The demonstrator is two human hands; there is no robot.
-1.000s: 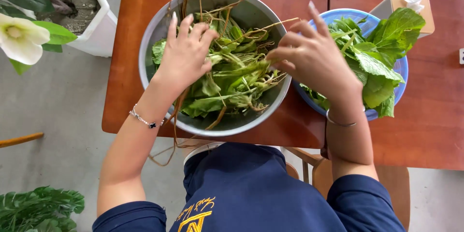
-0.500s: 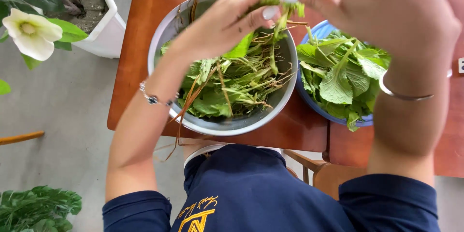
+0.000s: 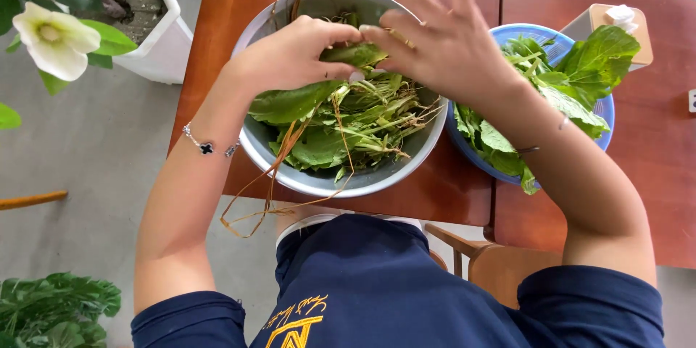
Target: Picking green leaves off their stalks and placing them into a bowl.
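Meeting over the metal bowl [image 3: 319, 174], both hands pinch one leafy green stalk [image 3: 348, 54]: the left hand [image 3: 286, 54] grips it with curled fingers, and the right hand [image 3: 449, 43] nips its end between thumb and fingertips. More greens with stringy roots fill the bowl on the wooden worktop [image 3: 232, 0]. Just beside it, a blue basket [image 3: 602, 112] holds picked leaves.

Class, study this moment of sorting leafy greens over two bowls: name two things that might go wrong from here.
1. Long roots trail over the metal bowl rim past the table edge; snagged, they might drag greens out.
2. Both hands, left and right, pinch one leafy stem over the bowl; it may tear unevenly or drop.
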